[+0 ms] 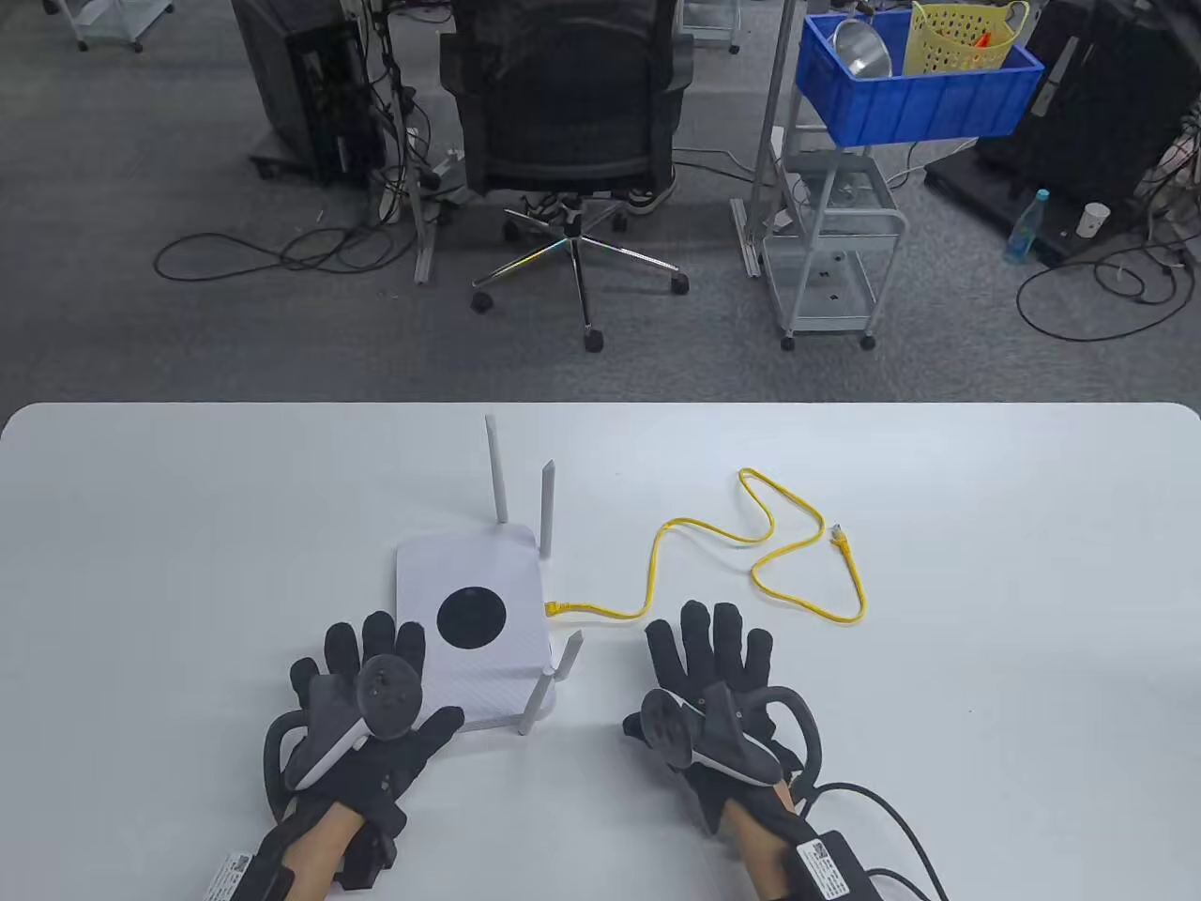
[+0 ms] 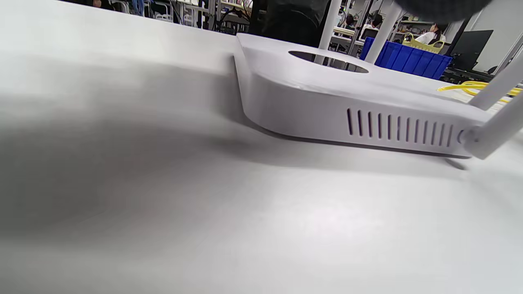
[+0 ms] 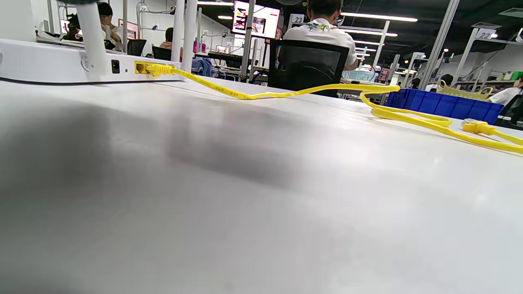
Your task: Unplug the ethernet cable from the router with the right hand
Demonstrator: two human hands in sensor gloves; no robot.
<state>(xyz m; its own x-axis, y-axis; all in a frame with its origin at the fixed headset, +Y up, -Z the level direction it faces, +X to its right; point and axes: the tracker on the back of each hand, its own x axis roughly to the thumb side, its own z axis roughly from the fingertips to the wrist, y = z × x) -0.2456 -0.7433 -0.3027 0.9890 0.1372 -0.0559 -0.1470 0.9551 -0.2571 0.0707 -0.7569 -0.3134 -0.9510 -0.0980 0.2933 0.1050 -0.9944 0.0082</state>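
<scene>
Lying flat beside router, right hand, ethernet cable plugged in

You get bright, even overhead light on the desk in the table view, sharp throughout. Both wrist views blur the near desk surface, where broad soft shadows spread; ceiling strip lights glare behind.

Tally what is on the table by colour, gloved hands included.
White: 1, the router
Yellow: 1, the ethernet cable, plugged into the router
Black: 2, the left hand and right hand
Total: 4
</scene>
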